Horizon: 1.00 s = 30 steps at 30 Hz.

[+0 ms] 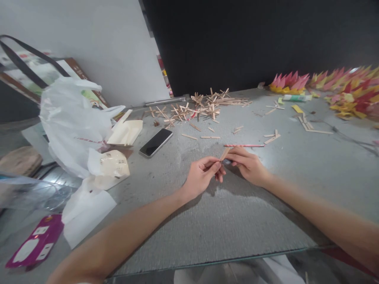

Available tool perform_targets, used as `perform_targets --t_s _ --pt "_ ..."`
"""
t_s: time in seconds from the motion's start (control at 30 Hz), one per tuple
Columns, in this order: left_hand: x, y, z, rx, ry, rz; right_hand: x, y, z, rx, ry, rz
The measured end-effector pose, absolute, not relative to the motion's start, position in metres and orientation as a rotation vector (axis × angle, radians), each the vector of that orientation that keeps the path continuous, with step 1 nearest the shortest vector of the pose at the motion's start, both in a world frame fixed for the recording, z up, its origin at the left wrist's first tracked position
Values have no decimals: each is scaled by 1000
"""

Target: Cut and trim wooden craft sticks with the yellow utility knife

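Note:
Above the middle of the table, my left hand (201,175) pinches a short flat wooden craft stick (225,153) between thumb and fingers. The stick tilts up and to the right. My right hand (247,163) is closed on a small dark bluish object (227,161) right beside the stick; its kind I cannot make out. The fingertips of both hands almost meet. Just beyond them lies a red striped pencil (244,145). Loose craft sticks (210,137) are scattered past my left hand, and short pieces (271,138) lie past my right.
A heap of craft sticks (204,106) lies at the back. On the left are a phone (156,142), a white plastic bag (74,122), papers (89,211) and a purple power strip (37,242). Folded-paper flowers (288,83) and a glue stick (296,98) sit at the back right.

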State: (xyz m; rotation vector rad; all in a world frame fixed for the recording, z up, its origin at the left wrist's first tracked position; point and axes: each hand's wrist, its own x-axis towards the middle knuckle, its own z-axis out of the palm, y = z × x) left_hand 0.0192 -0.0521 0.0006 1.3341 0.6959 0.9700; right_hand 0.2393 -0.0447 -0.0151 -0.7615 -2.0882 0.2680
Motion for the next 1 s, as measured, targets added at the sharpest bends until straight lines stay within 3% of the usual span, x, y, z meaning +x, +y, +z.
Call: perform_targets --t_s 1.0 --pt "19 -52 -3 1363 735 989 239 -44 -15 -760 -2074 292"
